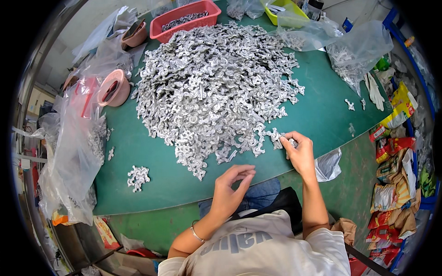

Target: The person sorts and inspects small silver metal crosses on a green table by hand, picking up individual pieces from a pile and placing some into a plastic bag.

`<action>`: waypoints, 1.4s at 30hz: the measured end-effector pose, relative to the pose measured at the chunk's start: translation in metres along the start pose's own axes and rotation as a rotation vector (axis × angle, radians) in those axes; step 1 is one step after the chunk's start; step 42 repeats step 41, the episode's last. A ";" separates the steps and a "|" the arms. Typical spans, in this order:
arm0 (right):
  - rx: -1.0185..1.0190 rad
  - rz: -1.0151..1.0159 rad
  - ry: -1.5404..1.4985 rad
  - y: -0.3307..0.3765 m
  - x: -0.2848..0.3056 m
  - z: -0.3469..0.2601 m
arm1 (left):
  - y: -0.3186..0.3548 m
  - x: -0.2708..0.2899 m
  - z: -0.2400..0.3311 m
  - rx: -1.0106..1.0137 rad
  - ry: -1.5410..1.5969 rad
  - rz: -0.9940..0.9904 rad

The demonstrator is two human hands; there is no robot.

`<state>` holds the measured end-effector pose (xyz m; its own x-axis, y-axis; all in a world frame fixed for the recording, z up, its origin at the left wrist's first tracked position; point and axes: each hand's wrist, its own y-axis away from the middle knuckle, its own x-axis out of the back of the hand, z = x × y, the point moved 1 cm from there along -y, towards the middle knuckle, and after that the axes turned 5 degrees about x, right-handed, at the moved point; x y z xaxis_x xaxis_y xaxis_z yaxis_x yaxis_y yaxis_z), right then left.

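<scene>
A large heap of small silver-grey metal castings (212,87) is spread over the green table (159,191). At the heap's near right edge, my right hand (300,152) is closed, pinching a small metal casting (288,141) between thumb and fingers. Another silver casting (275,138) lies right beside those fingertips. My left hand (231,187) hovers near the table's front edge, its fingers loosely curved and the thumb apart. Nothing shows in it. A small separate cluster of castings (138,178) lies on the table at the left.
A red basin (216,20) with dark parts stands behind the heap, and a yellow-green basket (297,20) is to its right. Pink tubs (122,94) and plastic bags (69,152) line the left side. On the right lie a bag of parts (354,57) and a white glove (374,92).
</scene>
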<state>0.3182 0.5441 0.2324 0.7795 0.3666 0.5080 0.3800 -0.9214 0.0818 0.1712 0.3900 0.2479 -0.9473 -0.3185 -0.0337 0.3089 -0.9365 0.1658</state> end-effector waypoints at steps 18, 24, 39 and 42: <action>0.186 0.361 0.050 -0.019 0.079 0.040 | -0.011 -0.009 -0.009 -0.019 -0.086 0.035; -0.031 0.796 0.601 -0.054 0.205 0.090 | -0.015 -0.011 -0.020 0.014 -0.112 0.083; 0.012 0.779 0.402 -0.103 0.252 0.103 | -0.050 -0.038 0.021 -0.033 -0.077 0.082; 0.130 0.733 0.212 -0.085 0.235 0.063 | -0.055 -0.040 0.025 -0.019 -0.028 0.075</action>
